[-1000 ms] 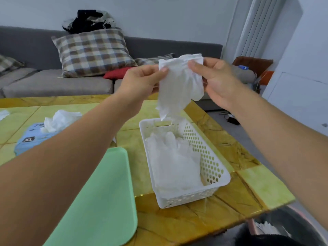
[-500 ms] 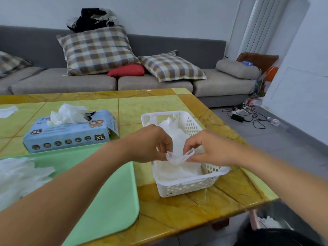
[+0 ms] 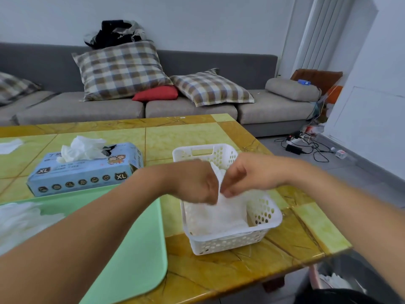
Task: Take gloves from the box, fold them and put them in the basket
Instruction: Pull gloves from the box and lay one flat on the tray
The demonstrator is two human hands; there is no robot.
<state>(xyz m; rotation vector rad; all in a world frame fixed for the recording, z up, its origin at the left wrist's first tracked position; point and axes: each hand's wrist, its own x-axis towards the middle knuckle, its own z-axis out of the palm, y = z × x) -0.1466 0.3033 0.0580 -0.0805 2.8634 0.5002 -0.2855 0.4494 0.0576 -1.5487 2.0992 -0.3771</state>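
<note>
Basket, white, perforated: one, standing on the bench and serving as the reference for all positions below.

Gloves inside the basket: a white pile, count not tellable, lying against the basket's left wall and floor.

Glove in hand: one, thin and white, hanging over the middle of the basket, its lower part reaching down onto the pile.

Glove box, blue, marked XL: one, lying to the left of the basket and slightly farther away, with crumpled white gloves sticking out of its top opening.

Tray, green: one, lying left of the basket on the near side, carrying a blurred white heap of gloves at its far-left end.

Loose white piece: one, lying far left of the basket beyond the box.

Left hand: one, reaching in from the lower left, knuckles up, hovering over the basket's left half; fingers curling down and pinching the glove's left edge.

Right hand: one, reaching in from the right, hovering over the basket's right half; fingers bending inward and pinching the glove's right edge, almost touching the left hand.
</note>
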